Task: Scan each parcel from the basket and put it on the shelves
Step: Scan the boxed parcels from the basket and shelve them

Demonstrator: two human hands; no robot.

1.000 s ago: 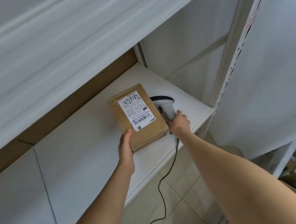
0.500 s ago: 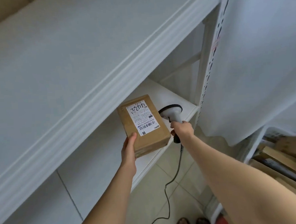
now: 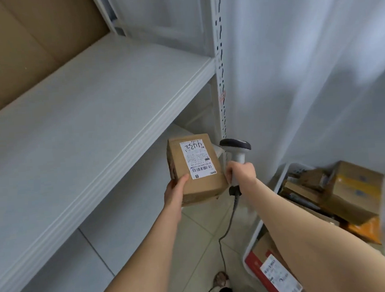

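A brown cardboard parcel [image 3: 203,181] with a white barcode label on top is gripped at its near left corner by my left hand [image 3: 174,191], thumb on the top face. It is held in the air in front of the shelves' edge, above the floor. My right hand [image 3: 242,173] grips the handle of a white barcode scanner [image 3: 235,147], whose dark head sits just right of the parcel. The white basket [image 3: 263,211] with several parcels stands at the lower right, partly behind my right arm.
White shelves [image 3: 107,119] fill the left, with a slotted upright post [image 3: 219,59] at their right end. A white curtain [image 3: 307,69] hangs on the right. The scanner's cable [image 3: 225,232] trails down to the tiled floor. Brown cardboard lines the back at top left.
The parcel has come off the lower shelf and now hangs in front of the shelves' edge. The view has tilted up and right, so the basket is in sight.
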